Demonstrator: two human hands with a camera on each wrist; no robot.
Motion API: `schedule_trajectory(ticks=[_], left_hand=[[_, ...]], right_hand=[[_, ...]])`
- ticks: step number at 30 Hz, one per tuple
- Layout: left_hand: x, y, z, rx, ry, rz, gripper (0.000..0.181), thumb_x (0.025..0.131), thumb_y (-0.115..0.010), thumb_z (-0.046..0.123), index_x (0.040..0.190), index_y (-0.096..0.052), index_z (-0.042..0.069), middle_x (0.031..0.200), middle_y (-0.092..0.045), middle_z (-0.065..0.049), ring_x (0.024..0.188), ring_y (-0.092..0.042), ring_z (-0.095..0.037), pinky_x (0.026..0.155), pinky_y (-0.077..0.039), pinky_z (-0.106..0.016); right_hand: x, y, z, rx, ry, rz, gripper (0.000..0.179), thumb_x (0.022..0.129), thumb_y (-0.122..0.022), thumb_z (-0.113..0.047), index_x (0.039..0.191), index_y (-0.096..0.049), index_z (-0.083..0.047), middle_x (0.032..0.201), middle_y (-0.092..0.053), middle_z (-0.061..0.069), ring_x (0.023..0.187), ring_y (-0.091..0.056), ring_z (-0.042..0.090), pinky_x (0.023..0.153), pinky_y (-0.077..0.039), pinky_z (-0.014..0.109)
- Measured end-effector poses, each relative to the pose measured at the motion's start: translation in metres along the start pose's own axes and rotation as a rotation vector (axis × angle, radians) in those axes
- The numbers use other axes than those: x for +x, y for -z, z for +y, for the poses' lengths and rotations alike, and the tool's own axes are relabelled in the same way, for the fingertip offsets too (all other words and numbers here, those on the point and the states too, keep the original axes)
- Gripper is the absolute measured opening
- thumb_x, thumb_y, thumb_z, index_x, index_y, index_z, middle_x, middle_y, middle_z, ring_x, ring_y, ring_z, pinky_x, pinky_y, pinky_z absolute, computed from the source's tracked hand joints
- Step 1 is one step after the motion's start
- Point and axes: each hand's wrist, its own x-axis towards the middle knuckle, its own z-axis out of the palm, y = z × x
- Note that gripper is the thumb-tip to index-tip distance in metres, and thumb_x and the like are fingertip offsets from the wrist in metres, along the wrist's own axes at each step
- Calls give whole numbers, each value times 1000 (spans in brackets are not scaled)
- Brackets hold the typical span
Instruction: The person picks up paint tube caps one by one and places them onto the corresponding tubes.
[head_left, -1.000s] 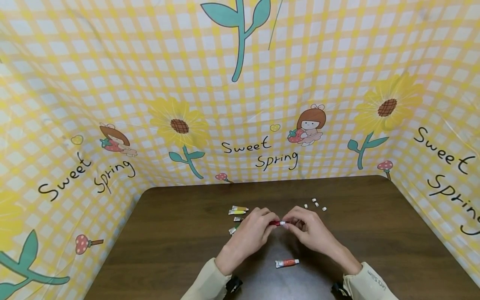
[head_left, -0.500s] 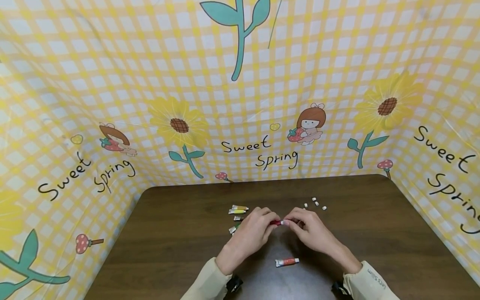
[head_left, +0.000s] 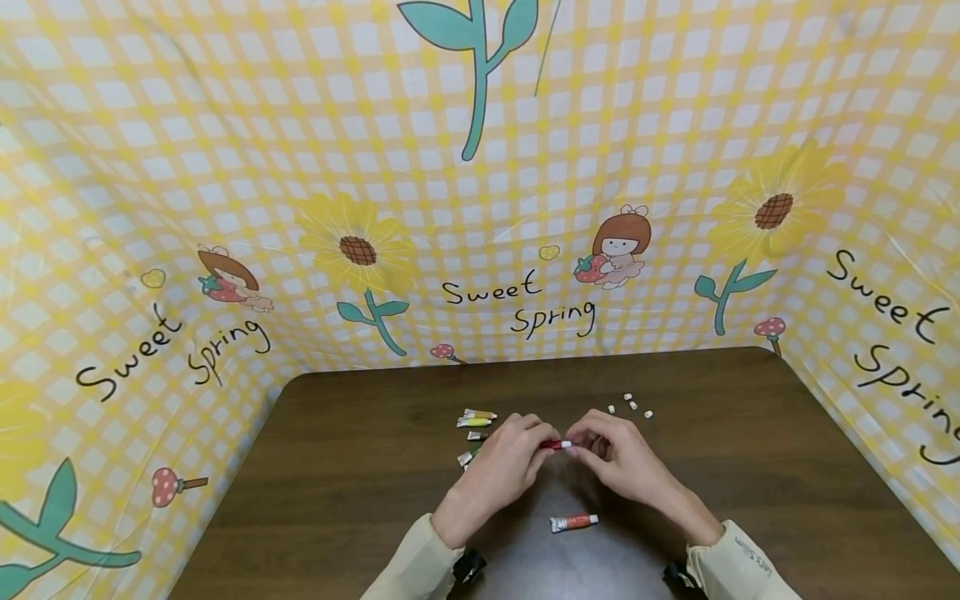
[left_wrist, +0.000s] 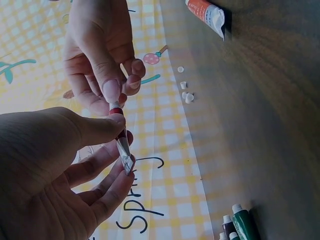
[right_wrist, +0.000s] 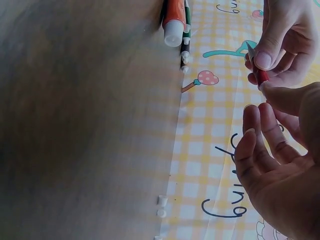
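A small red paint tube (head_left: 552, 445) is held above the table between both hands. My left hand (head_left: 507, 457) pinches its body between thumb and fingers; in the left wrist view the tube's flat silver end (left_wrist: 124, 155) pokes out below the thumb. At the other end, the thumb and a finger of my right hand (head_left: 628, 457) pinch the white cap (head_left: 566, 445), while its other fingers are spread loosely in the right wrist view. Nearer the person, an orange-red paint tube (head_left: 574, 523) with a white cap lies on the table.
Yellow paint tubes (head_left: 475, 422), a dark tube (head_left: 477, 436) and a green tube (head_left: 468, 457) lie left of the left hand, partly hidden by it. Several small white caps (head_left: 633, 406) are scattered behind the right hand. A checked cloth (head_left: 480, 208) surrounds the brown table (head_left: 337, 500).
The right fingers have shifted slightly at the cap, covering more of it half a second ago and less now. The left hand and the tube stay nearly still.
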Motion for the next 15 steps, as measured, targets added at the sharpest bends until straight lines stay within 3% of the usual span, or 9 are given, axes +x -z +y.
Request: schedule_trajectory(ticks=[15], left_hand=[[1,-2,0,6,-6,1,13,106,-69,16,115,-78,16,111,-74,2,101,-67,-16,89,-58,-27]], right_hand=[[-2,-2,5,-26,-11,-10,15,94,-80,-2,101,-78,-16,90,-71,-8,75,-61,3,57,-52,26]])
